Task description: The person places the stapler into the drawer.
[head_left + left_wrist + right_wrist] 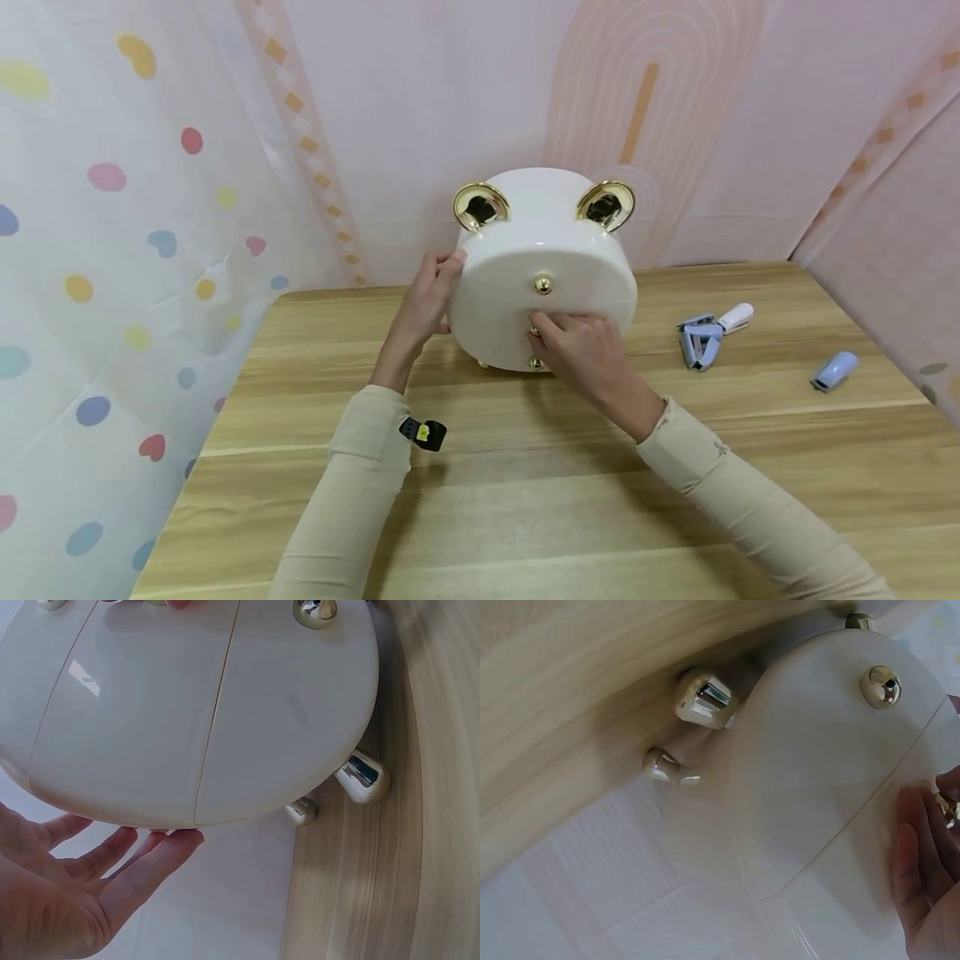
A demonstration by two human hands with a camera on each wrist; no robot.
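Head view: a white alarm clock (543,267) stands back-outward on the wooden table (525,500). The right hand (585,350) pinches a small gold knob (535,331); the left hand (423,304) steadies the side with straight fingers. Twisting hard could tip it.

head view above, wrist views close

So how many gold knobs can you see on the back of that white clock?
3. One knob sits mid-back, one near the bottom edge, and one is pinched by the right hand between them. The hand may hide more.
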